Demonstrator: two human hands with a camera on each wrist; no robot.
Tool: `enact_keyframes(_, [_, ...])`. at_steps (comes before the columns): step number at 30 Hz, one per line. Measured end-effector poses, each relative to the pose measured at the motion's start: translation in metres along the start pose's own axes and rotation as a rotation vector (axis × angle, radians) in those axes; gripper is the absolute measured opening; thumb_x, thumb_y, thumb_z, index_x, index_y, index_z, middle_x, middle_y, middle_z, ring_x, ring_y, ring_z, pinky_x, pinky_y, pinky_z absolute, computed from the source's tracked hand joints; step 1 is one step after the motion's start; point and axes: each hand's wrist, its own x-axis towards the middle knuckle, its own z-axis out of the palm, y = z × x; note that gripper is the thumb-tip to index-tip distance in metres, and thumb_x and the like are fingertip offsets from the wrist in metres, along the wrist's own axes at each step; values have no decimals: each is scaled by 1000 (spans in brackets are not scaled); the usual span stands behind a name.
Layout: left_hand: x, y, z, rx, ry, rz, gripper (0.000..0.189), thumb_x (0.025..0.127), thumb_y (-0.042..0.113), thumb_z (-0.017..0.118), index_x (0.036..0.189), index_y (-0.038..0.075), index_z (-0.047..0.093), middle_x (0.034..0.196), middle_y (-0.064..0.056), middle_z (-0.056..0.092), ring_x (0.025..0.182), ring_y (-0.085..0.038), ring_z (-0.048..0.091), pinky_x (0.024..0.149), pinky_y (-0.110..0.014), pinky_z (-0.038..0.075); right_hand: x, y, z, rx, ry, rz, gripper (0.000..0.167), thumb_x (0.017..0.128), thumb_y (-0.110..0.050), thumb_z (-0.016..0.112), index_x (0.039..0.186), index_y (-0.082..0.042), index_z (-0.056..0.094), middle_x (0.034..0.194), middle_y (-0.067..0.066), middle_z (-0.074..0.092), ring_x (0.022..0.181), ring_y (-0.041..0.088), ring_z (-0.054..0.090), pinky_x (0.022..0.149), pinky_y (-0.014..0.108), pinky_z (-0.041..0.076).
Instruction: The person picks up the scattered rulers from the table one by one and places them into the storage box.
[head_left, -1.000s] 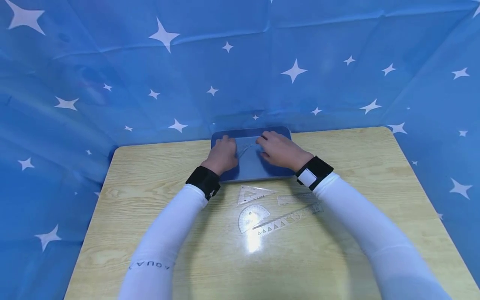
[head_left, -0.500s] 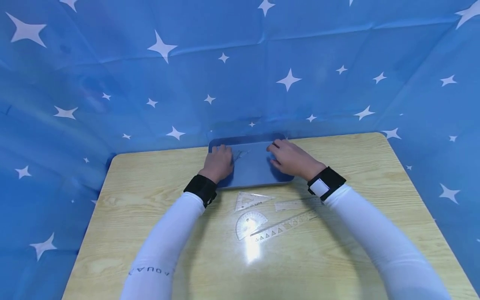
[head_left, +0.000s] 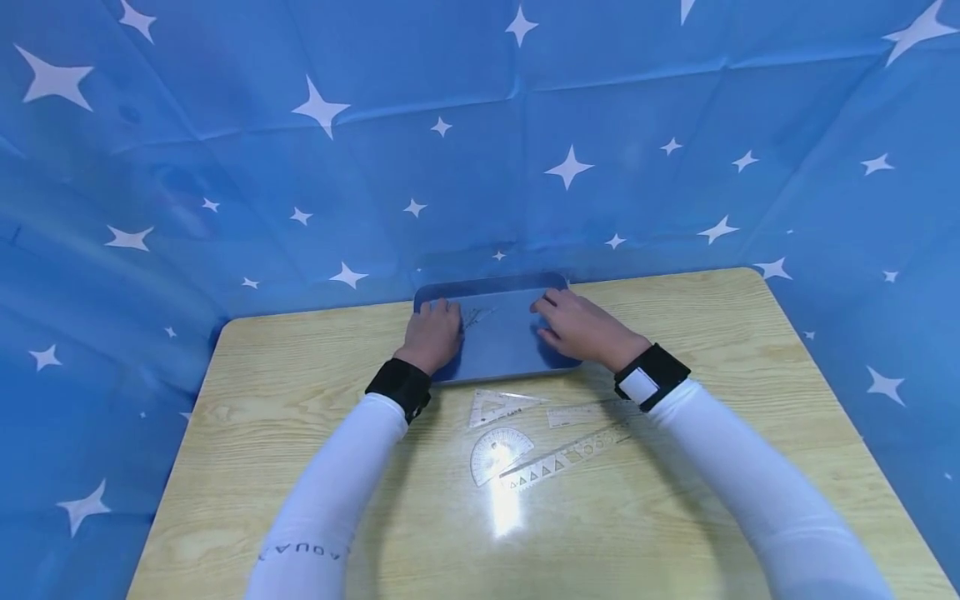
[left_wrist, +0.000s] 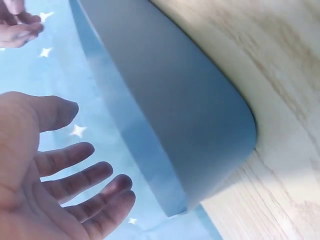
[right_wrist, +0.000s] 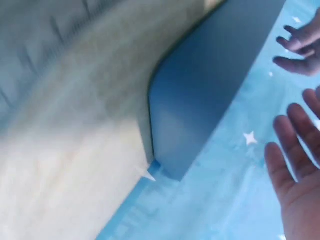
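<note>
Left grip [head_left: 433, 335], right grip [head_left: 585, 327]: fingers spread apart, one held at each end of blue tray [head_left: 498, 343]. Tray parked on table [head_left: 232, 467], far edge, by starry cloth [head_left: 465, 200]. Clear set square [head_left: 506, 411], protractor [head_left: 507, 454], two rulers [head_left: 564, 458] scattered on near side.

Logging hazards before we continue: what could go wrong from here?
The blue rectangular tray sits at the far edge of the pale wood-grain table; a push from the left hand or right hand might tip it off.
Pulled closer, it could shove the clear plastic triangle in front.
Glare could make the clear plastic semicircular protractor easy to miss.
</note>
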Motion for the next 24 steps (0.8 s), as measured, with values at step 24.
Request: enact_keyframes(24, [-82, 26, -16, -265, 383, 186, 33, 102, 18, 65, 127, -4, 64, 130, -22, 59, 111, -39, 58, 98, -47, 51, -55, -39, 23, 131, 395, -296, 14, 95, -4, 66, 107, -6, 72, 99, 4, 71, 93, 20, 68, 80, 36, 57])
